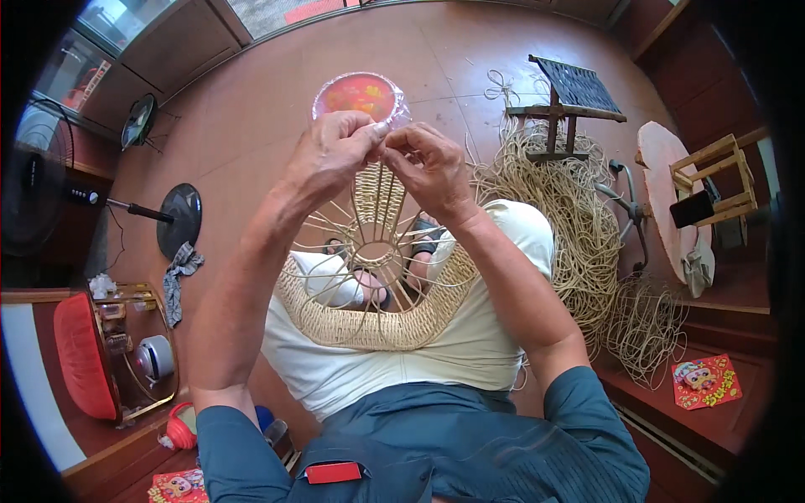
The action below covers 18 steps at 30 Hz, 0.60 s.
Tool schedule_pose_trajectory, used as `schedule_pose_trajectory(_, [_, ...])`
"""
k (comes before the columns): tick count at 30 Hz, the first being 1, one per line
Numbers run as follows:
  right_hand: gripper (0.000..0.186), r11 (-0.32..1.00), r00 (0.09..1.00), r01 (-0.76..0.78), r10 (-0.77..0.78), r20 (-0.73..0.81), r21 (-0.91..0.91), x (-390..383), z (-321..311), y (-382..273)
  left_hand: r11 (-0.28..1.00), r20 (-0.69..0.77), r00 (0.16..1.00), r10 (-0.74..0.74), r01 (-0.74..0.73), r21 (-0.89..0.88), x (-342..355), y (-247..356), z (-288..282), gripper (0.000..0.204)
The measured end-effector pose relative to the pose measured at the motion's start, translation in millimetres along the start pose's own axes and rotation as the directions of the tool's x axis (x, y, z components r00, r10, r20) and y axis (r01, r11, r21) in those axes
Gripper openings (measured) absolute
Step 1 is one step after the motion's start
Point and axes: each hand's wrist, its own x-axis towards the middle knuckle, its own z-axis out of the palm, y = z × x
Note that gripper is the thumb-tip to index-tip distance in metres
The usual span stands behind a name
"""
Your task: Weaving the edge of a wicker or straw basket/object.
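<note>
Resting across the cream trousers (310, 379), a partly woven wicker frame (369, 329), with a U-shaped band toward the body, a ring (375, 243) in the middle and thin spokes fanning out from it. At the far tip of the frame, just above a narrow woven panel (366, 201), the left hand (342, 142) and right hand (428, 163), side by side and nearly touching, both narrowed to a pinch on the work; impossible to make out the exact strand between the fingertips. Visible through the spokes, sandalled feet (418, 272) on the reddish floor (251, 101). Just beyond the hands, a round red dish (352, 90) under clear plastic. Beside the right knee, a big tangled heap of pale cord (549, 214), near a low dark-seated stool (583, 85). Over to the left, well apart, a standing fan (33, 176).
</note>
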Motion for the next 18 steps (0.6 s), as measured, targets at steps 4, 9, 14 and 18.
schedule_pose_trajectory(4, [0.014, 1.000, 1.000, 0.010, -0.010, -0.022, -0.021, 1, -2, 5, 0.970, -0.037, 0.998, -0.060, 0.049, -0.236, -42, 40, -25, 0.031])
schedule_pose_trajectory(9, [0.017, 0.997, 0.999, -0.039, 0.038, -0.022, -0.067, -4, 1, 17, 0.976, -0.499, 0.865, -0.061, -0.053, -0.211, -152, 19, -142, 0.034])
schedule_pose_trajectory(14, [0.018, 0.991, 0.995, -0.104, 0.103, -0.019, -0.081, -2, 6, 11, 0.965, -0.888, 0.389, -0.247, 0.180, -0.189, -351, -70, -384, 0.049])
schedule_pose_trajectory(18, [0.023, 0.993, 0.992, -0.114, 0.113, -0.059, -0.013, 6, 4, 15, 0.861, -0.970, -0.233, -0.064, 0.478, -0.172, -568, -13, -526, 0.061])
